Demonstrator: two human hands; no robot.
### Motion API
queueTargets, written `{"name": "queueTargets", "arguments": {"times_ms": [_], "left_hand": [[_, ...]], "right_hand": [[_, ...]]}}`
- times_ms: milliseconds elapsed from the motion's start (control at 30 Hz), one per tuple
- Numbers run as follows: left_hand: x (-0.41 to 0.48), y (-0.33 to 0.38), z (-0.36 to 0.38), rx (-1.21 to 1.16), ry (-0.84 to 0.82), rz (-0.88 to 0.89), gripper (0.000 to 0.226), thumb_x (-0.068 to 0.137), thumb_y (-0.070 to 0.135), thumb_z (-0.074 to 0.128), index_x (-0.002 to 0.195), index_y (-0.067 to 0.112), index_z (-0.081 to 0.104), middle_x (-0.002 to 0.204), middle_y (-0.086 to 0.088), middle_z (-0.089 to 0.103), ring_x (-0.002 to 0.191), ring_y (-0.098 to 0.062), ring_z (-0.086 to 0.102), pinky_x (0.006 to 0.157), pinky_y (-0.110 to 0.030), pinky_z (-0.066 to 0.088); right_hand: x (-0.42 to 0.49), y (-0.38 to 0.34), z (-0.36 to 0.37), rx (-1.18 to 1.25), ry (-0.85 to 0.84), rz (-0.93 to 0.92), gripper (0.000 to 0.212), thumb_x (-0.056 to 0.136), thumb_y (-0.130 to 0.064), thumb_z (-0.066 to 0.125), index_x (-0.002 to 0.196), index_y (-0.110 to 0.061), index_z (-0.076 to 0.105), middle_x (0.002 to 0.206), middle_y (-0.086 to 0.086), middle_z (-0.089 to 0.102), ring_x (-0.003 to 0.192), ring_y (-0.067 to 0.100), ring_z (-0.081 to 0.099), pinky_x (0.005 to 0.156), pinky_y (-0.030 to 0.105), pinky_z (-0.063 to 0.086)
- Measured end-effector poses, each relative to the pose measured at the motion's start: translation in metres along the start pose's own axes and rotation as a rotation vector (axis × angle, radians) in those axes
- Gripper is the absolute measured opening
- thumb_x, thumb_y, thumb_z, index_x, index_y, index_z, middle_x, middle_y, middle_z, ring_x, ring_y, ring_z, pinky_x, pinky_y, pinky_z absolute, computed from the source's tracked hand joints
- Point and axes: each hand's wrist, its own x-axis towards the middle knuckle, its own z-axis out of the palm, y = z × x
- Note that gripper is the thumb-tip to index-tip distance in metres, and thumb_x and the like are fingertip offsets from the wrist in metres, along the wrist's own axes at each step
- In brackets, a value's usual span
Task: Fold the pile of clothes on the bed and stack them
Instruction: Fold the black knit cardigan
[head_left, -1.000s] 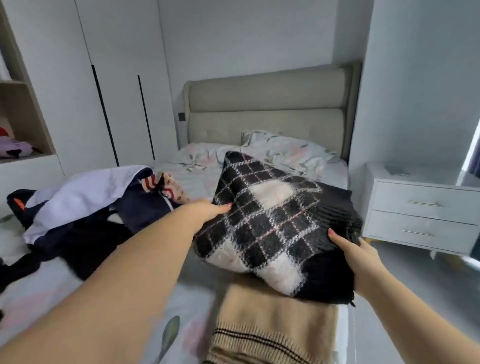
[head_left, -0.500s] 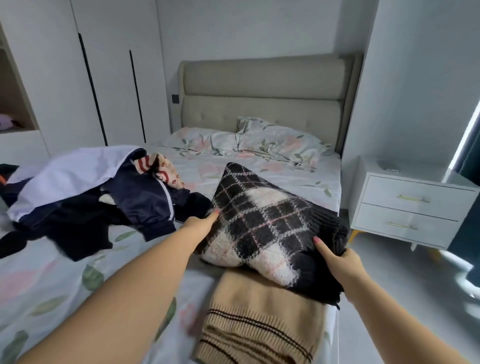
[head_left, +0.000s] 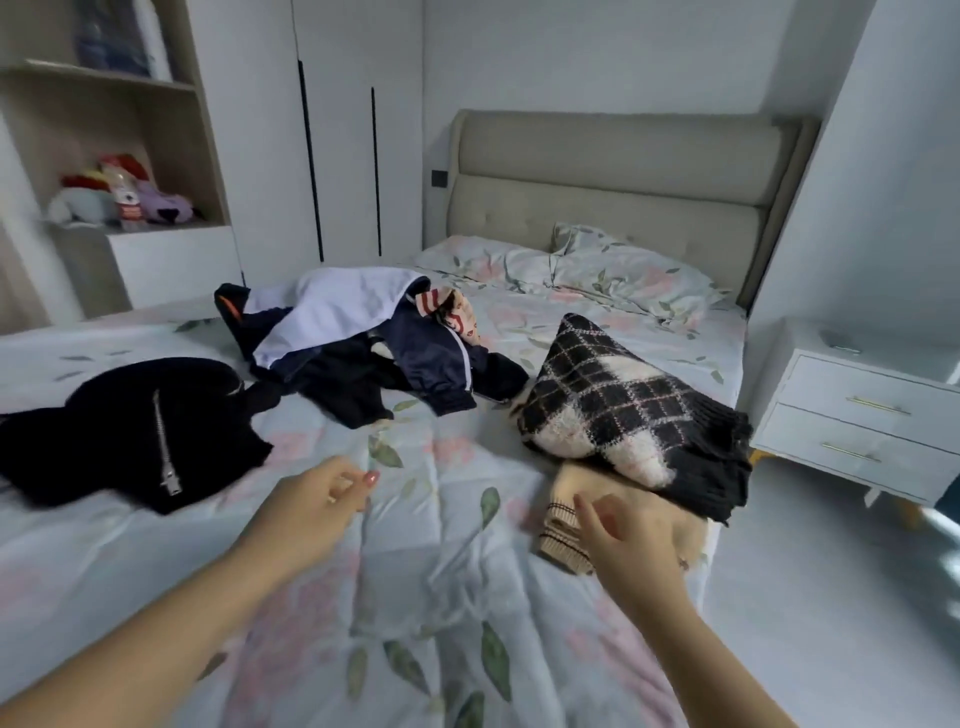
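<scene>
Checked sweater (head_left: 623, 410) lies folded on the tan sweater (head_left: 563, 519) at the right edge of the bed (head_left: 441, 597), so that stacking step looks done. Left hand (head_left: 306, 514) and right hand (head_left: 634, 540) hang loosely open, empty. Next, probably, a reach for the black jacket (head_left: 140, 426) or the pile (head_left: 374, 343)

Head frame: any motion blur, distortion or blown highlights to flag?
Head view: heavy motion smear on the right hand, milder on the left hand; folded black-and-white argyle knit sweater fairly sharp. Head view: wide-angle bending tilts the white wardrobe doors. Head view: soft cool light, bright patch on the grey floor at the right edge; black zipped garment loses detail.
</scene>
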Motion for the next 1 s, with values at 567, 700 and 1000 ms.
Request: {"name": "queueTargets", "arguments": {"times_ms": [567, 700, 1000], "left_hand": [[-0.037, -0.144, -0.041, 0.468, 0.191, -0.149, 0.04, 0.102, 0.04, 0.041, 0.067, 0.019, 0.039, 0.059, 0.0, 0.053, 0.056, -0.024, 0.053, 0.047, -0.033, 0.033], [-0.033, -0.151, -0.044, 0.459, 0.229, -0.174, 0.041, 0.103, 0.039, 0.039, 0.066, 0.022, 0.032, 0.056, -0.002, 0.05, 0.055, -0.03, 0.051, 0.047, -0.033, 0.03], [-0.014, -0.181, -0.052, 0.631, 0.256, -0.196, 0.035, 0.102, 0.041, 0.037, 0.085, 0.015, 0.049, 0.075, -0.012, 0.063, 0.073, -0.038, 0.06, 0.057, -0.035, 0.041]], "right_hand": [[-0.012, -0.029, 0.095, -0.14, -0.167, -0.159, 0.053, 0.089, -0.039, 0.063, 0.047, -0.021, 0.037, 0.037, -0.004, 0.042, 0.044, 0.016, 0.045, 0.045, 0.028, 0.026], [-0.012, -0.038, 0.114, -0.175, -0.221, -0.191, 0.057, 0.092, -0.039, 0.06, 0.047, -0.015, 0.035, 0.041, 0.001, 0.043, 0.046, 0.024, 0.045, 0.047, 0.034, 0.033], [-0.022, -0.036, 0.133, -0.304, -0.325, -0.204, 0.055, 0.1, -0.04, 0.043, 0.054, -0.013, 0.03, 0.049, 0.003, 0.041, 0.049, 0.023, 0.043, 0.045, 0.031, 0.023]]}}
